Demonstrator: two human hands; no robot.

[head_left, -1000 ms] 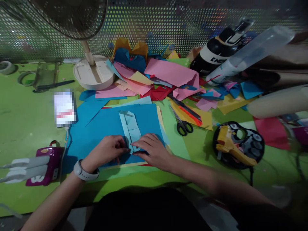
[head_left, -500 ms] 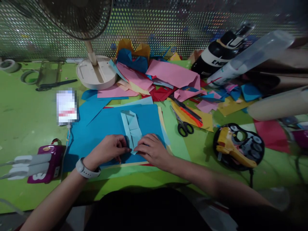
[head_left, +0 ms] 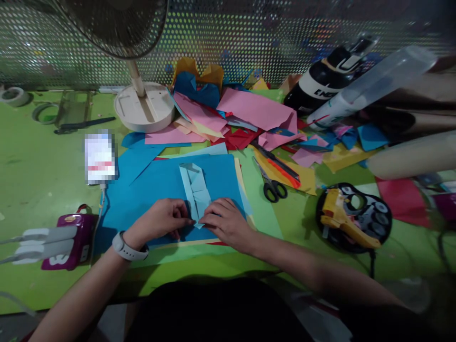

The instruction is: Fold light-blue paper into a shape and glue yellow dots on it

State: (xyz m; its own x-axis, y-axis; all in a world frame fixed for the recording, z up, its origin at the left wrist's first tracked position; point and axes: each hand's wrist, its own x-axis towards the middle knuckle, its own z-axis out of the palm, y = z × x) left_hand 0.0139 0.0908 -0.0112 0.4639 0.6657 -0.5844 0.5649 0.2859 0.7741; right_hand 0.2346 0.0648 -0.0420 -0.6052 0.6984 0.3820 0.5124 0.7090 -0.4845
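Head view: left hand [head_left: 162, 222] and right hand [head_left: 225, 223] pinch the near end of a folded light-blue paper strip [head_left: 195, 192], lying on a blue sheet [head_left: 142, 190] on the green desk [head_left: 42, 175]; scissors [head_left: 270, 184] nearby.

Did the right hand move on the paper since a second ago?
Yes, a little. The right hand slid down the light-blue strip, toward its near end. Against the blue sheet, the strip stayed put.

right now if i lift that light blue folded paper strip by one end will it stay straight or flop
The light blue folded strip looks thin, so it would probably sag a little, though its stacked folds likely stiffen it. It seems very light; the fan nearby could shift it. Both hands pinch its near end.
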